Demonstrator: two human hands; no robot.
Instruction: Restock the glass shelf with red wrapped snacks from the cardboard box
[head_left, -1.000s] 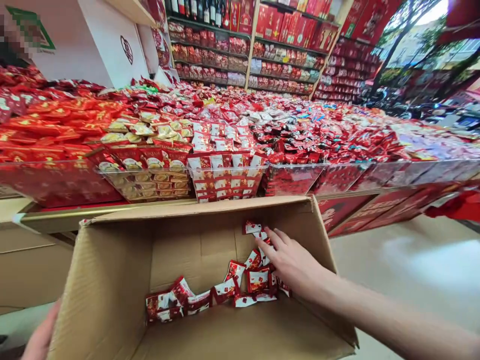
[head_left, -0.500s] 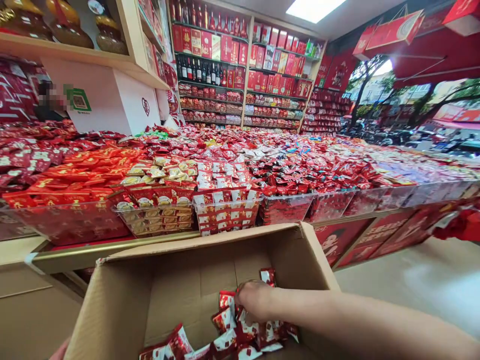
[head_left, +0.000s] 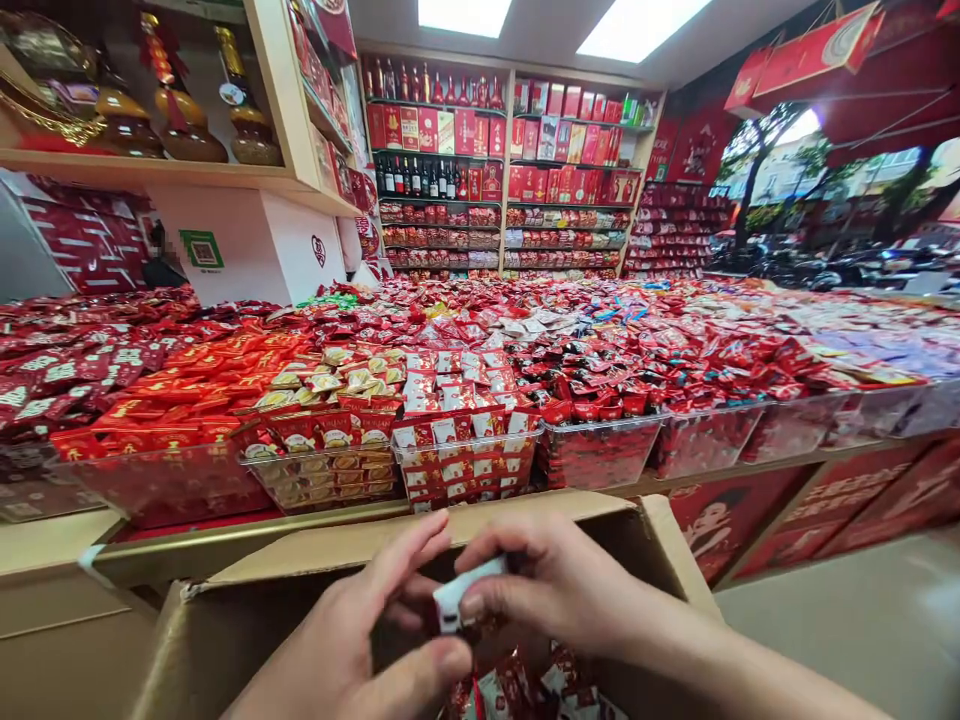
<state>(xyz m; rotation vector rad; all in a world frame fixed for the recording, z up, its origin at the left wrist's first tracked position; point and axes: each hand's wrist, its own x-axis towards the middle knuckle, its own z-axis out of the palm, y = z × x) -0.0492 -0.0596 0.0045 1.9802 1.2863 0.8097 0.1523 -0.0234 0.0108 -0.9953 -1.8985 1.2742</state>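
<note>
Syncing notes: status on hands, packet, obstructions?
Right hand pinching small packet. Left hand open beside it, contact unclear. Hands partly hide cardboard box, loose packets inside.

With the cardboard box (head_left: 315,550) as the clock's centre and twelve straight ahead, loose packets (head_left: 517,690) are lying inside it. Above its opening, a single packet (head_left: 471,590) is sitting in the right hand (head_left: 555,590), whose forearm is extending toward four; the left hand (head_left: 375,630) is hovering just beside it, toward seven. At twelve, filled bins (head_left: 600,455) are standing in a row on the counter (head_left: 225,543), with tall shelves (head_left: 508,150) rising behind. Between ten and eleven, bottles (head_left: 184,130) are standing in a cabinet (head_left: 281,100). Toward one, trees (head_left: 750,180) are standing beyond; at three, floor (head_left: 840,640) is stretching away.
</note>
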